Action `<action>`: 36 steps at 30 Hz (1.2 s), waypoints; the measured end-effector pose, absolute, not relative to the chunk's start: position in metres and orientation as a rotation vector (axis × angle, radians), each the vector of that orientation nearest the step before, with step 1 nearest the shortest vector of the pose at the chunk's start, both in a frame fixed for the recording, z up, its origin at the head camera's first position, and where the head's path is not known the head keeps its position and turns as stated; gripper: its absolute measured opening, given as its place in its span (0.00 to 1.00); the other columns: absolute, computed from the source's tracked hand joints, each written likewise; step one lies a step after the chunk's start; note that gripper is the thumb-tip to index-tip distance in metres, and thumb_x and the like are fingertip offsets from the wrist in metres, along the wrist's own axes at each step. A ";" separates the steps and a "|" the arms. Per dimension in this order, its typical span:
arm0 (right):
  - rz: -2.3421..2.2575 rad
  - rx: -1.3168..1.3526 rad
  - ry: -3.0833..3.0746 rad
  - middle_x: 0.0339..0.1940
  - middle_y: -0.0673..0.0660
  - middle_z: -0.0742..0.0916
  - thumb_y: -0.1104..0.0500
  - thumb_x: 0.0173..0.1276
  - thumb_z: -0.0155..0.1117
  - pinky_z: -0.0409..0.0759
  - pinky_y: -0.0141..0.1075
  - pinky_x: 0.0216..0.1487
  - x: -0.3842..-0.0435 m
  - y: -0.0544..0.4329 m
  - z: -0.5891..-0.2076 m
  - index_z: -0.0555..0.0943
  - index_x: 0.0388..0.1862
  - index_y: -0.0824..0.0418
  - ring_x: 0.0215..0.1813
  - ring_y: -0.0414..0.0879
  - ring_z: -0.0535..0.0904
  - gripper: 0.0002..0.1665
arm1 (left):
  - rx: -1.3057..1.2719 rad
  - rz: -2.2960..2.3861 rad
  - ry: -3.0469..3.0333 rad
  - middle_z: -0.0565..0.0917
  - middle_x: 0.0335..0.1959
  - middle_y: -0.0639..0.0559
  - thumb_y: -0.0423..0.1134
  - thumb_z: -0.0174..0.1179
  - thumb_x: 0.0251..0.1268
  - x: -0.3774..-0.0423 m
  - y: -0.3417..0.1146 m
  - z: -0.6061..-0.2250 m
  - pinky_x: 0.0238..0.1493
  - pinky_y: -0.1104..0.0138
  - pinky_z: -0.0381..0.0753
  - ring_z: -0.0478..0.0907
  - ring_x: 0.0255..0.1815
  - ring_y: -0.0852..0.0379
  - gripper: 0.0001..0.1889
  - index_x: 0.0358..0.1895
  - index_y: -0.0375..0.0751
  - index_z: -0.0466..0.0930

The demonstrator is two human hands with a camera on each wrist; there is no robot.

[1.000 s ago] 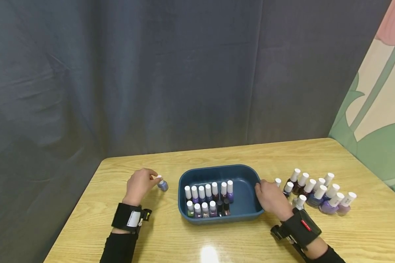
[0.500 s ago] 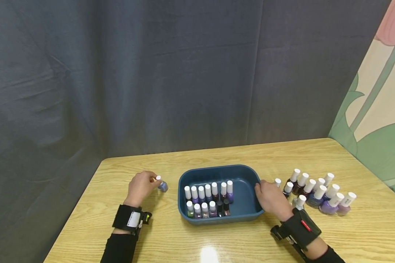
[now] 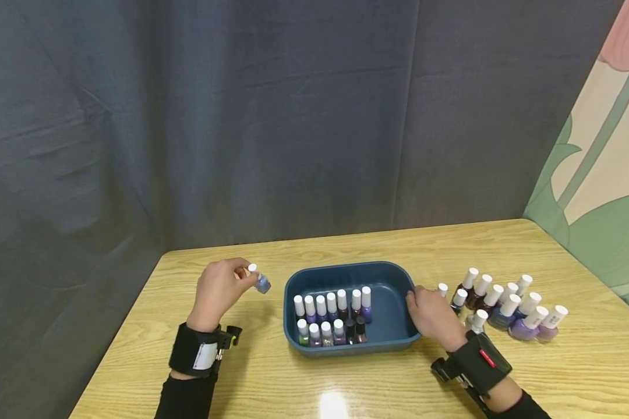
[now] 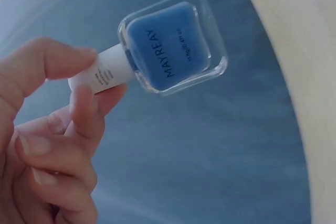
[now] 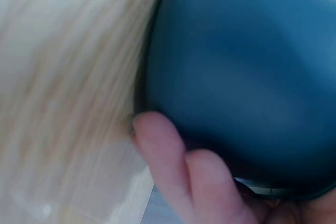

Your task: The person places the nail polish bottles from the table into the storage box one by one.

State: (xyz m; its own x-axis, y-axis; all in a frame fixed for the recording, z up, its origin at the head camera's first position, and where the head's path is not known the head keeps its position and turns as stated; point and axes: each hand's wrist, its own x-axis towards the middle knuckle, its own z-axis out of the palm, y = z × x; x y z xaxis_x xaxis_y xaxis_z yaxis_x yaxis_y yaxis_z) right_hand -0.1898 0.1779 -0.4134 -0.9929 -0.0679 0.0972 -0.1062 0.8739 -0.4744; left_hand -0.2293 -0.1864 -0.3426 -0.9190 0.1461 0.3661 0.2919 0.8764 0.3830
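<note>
Blue bottle (image 3: 262, 284) rose, tray wall (image 3: 290, 291) between it and upright bottles (image 3: 332, 302).

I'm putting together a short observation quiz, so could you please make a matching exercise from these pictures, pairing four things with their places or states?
Things
1. Left hand
2. Right hand
3. Black-capped bottles
4. Dark curtain

Places or states
A. Behind the table
B. Inside the tray
C. Pinching a blue bottle by its cap
D. Gripping one end of the tray

Pairs: 1-C; 2-D; 3-B; 4-A
</note>
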 end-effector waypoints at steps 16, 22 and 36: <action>0.742 0.145 -2.960 0.17 0.55 0.71 0.62 0.71 0.38 0.63 0.36 0.24 -0.191 0.178 -0.412 0.73 0.30 0.69 0.20 0.45 0.67 0.17 | -0.832 -0.646 -2.684 0.74 0.15 0.61 0.42 0.62 0.53 -0.205 -0.121 -0.287 0.22 0.73 0.61 0.62 0.14 0.66 0.05 0.30 0.46 0.82; 0.751 0.129 -2.979 0.18 0.55 0.72 0.61 0.71 0.38 0.65 0.36 0.25 -0.191 0.178 -0.413 0.74 0.31 0.69 0.21 0.45 0.68 0.17 | -1.091 -0.703 -2.694 0.71 0.14 0.62 0.40 0.61 0.53 -0.203 -0.077 -0.290 0.25 0.76 0.61 0.62 0.15 0.68 0.03 0.26 0.47 0.79; 0.753 0.111 -2.983 0.17 0.56 0.72 0.61 0.71 0.39 0.63 0.36 0.23 -0.192 0.177 -0.412 0.74 0.30 0.70 0.19 0.46 0.68 0.18 | -1.427 -0.474 -2.779 0.60 0.11 0.60 0.42 0.60 0.55 -0.208 -0.018 -0.309 0.19 0.76 0.52 0.56 0.12 0.66 0.06 0.23 0.49 0.76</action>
